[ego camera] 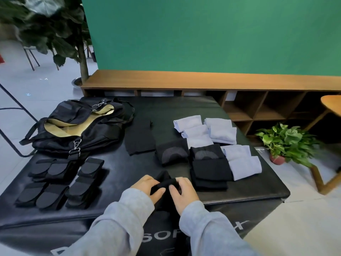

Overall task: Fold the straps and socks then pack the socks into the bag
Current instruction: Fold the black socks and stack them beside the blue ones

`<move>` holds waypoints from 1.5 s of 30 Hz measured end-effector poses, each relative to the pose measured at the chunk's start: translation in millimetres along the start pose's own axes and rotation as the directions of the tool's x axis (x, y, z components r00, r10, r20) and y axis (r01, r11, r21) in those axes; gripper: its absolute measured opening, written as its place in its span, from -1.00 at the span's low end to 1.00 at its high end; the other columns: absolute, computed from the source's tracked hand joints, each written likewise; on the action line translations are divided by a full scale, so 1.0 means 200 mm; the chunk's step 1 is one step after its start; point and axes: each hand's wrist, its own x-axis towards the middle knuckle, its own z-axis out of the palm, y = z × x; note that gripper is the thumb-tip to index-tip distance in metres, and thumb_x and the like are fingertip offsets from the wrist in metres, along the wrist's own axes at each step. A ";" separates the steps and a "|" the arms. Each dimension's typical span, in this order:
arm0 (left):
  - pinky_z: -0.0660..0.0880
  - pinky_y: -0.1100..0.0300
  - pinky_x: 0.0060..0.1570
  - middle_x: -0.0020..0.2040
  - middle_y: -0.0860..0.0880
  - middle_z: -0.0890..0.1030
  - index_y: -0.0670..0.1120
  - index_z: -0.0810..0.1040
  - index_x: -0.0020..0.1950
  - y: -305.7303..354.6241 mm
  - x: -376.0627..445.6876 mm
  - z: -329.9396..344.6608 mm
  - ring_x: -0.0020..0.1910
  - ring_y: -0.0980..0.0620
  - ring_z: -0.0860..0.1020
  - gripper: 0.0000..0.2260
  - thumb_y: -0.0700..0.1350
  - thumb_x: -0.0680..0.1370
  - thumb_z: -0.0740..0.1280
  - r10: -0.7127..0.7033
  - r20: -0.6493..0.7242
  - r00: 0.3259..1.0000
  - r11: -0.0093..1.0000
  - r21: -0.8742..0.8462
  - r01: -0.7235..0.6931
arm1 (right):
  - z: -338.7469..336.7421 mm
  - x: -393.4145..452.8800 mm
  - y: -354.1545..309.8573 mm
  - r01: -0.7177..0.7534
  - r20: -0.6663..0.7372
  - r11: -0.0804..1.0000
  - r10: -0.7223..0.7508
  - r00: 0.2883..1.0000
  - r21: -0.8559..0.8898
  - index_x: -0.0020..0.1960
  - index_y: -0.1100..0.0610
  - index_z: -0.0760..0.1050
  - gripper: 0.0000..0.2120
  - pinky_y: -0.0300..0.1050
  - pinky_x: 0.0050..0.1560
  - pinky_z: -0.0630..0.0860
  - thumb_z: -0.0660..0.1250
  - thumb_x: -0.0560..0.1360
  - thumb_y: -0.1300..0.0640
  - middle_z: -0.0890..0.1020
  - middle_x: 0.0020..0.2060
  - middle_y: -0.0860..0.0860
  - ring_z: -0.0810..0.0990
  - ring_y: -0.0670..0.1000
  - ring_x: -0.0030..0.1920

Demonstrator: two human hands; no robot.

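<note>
**Inspector A:** Begin with the largest item. The black padded tabletop [129, 111] carries everything. At its far left lies the black fabric duffel bag with tan lining [73, 126], mouth open, no socks visible inside.

**Inspector B:** Noted. The folded black straps [60, 180] lie in rows at near left, just in front of the bag. The folded pale blue socks [217, 133] and folded black socks [208, 169] are stacked at right, touching one another. One flat black piece [139, 139], unfolded by the look of it, lies between bag and socks.

**Inspector A:** And the work in hand?

**Inspector B:** A small black sock [165, 181] at the near edge. The left hand [147, 187] and right hand [182, 191] each have their grip clamped on it, fingers curled round the cloth.

**Inspector A:** Risks?

**Inspector B:** In my judgement, three. The sock sits close to the tabletop's front edge; a loose release could let it slide off. Black cloth on black padding hides misaligned edges, so the fold may spring open. The right forearm passes near the stacked socks; a sweep toward the bag could topple them.
</note>
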 end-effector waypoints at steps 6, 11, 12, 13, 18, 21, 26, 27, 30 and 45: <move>0.24 0.46 0.04 0.19 0.09 0.45 -0.05 0.50 0.26 0.15 0.08 0.03 0.16 0.13 0.45 -0.67 0.09 0.60 0.15 0.117 -0.018 0.993 0.993 0.012 -0.116 | -0.14 0.04 0.05 -0.002 -0.145 1.000 -0.001 0.989 -0.023 0.17 0.13 0.48 -0.78 -0.37 0.15 0.21 0.26 0.55 0.11 0.32 0.14 -0.14 0.28 -0.12 0.21; 0.28 0.40 0.13 0.15 0.04 0.50 -0.11 0.51 0.22 0.27 0.14 0.01 0.15 0.09 0.46 -0.69 0.05 0.60 0.18 0.181 -0.076 0.981 0.982 -0.035 -0.184 | -0.28 0.08 0.04 -0.082 -0.128 0.968 0.114 0.985 0.236 0.05 0.05 0.44 -0.89 -0.24 0.14 0.37 0.30 0.53 0.11 0.46 0.08 -0.11 0.45 -0.09 0.11; 0.29 0.40 0.13 0.14 0.04 0.50 -0.11 0.51 0.21 0.29 0.16 0.01 0.15 0.08 0.47 -0.70 0.03 0.59 0.20 0.181 -0.085 0.980 0.981 -0.060 -0.186 | -0.30 0.08 0.04 -0.106 -0.125 0.962 0.141 0.982 0.251 0.03 0.06 0.45 -0.88 -0.19 0.12 0.41 0.31 0.52 0.08 0.51 0.03 -0.07 0.49 -0.06 0.06; 0.30 0.40 0.13 0.14 0.06 0.51 -0.10 0.51 0.21 0.31 0.17 0.01 0.15 0.08 0.47 -0.71 0.02 0.59 0.21 0.175 -0.091 0.980 0.979 -0.090 -0.183 | -0.33 0.09 0.05 -0.122 -0.128 0.957 0.160 0.979 0.262 0.02 0.07 0.45 -0.87 -0.15 0.09 0.44 0.32 0.51 0.06 0.55 -0.03 -0.02 0.52 -0.03 0.01; 0.36 0.35 0.12 0.10 0.13 0.52 0.03 0.48 0.19 0.38 0.21 0.02 0.09 0.14 0.49 -0.80 -0.02 0.57 0.26 0.126 -0.038 0.991 0.960 -0.247 -0.132 | -0.41 0.10 0.05 -0.052 -0.244 0.949 0.133 0.960 0.311 -0.17 0.03 0.37 -0.83 -0.30 -0.13 0.40 0.36 0.47 0.19 0.50 -0.25 -0.07 0.47 -0.09 -0.20; 0.40 0.24 0.18 0.15 0.15 0.49 0.13 0.35 0.16 0.39 0.24 0.06 0.15 0.12 0.48 -0.76 -0.02 0.53 0.31 0.087 0.043 0.995 0.944 -0.322 -0.069 | -0.46 0.13 0.04 -0.035 -0.339 0.959 0.134 0.931 0.282 -0.18 -0.01 0.30 -0.77 -0.34 -0.20 0.32 0.35 0.49 0.19 0.46 -0.22 -0.12 0.44 -0.17 -0.19; 0.44 0.22 0.08 0.13 0.14 0.46 0.11 0.22 0.04 0.41 0.28 0.10 0.02 0.13 0.51 -0.73 -0.07 0.52 0.32 0.076 0.014 0.997 0.941 -0.331 -0.067 | -0.53 0.16 0.07 -0.064 -0.421 0.945 0.203 0.884 0.322 -0.10 0.05 0.28 -0.83 -0.21 -0.08 0.29 0.28 0.54 0.17 0.44 -0.18 -0.14 0.42 -0.05 -0.14; 0.45 0.27 -0.03 0.04 0.14 0.48 0.10 0.22 0.01 0.41 0.29 0.10 -0.12 0.16 0.49 -0.75 -0.09 0.53 0.30 0.083 -0.012 0.996 0.941 -0.327 -0.082 | -0.54 0.17 0.08 -0.073 -0.433 0.941 0.219 0.875 0.329 -0.06 0.08 0.28 -0.84 -0.21 -0.08 0.28 0.28 0.54 0.16 0.43 -0.18 -0.15 0.42 -0.04 -0.14; 0.37 0.34 -0.30 -0.25 0.13 0.43 0.11 0.31 -0.17 0.43 0.31 0.10 -0.36 0.15 0.37 -0.78 -0.18 0.53 0.26 0.093 -0.058 0.994 0.940 -0.323 -0.107 | -0.57 0.18 0.10 -0.091 -0.457 0.935 0.251 0.854 0.343 0.01 0.11 0.26 -0.84 -0.19 -0.14 0.27 0.25 0.56 0.16 0.40 -0.19 -0.16 0.40 -0.09 -0.23; 0.28 0.53 0.05 0.17 0.10 0.40 -0.03 0.53 0.17 0.43 0.48 0.10 0.08 0.20 0.39 -0.75 -0.24 0.51 0.31 0.169 -0.191 0.967 0.904 -0.361 -0.230 | -0.57 0.29 0.12 -0.060 -0.467 0.961 0.185 0.865 0.270 -0.02 0.06 0.27 -0.87 -0.23 -0.06 0.29 0.23 0.57 0.18 0.43 -0.18 -0.16 0.43 -0.05 -0.07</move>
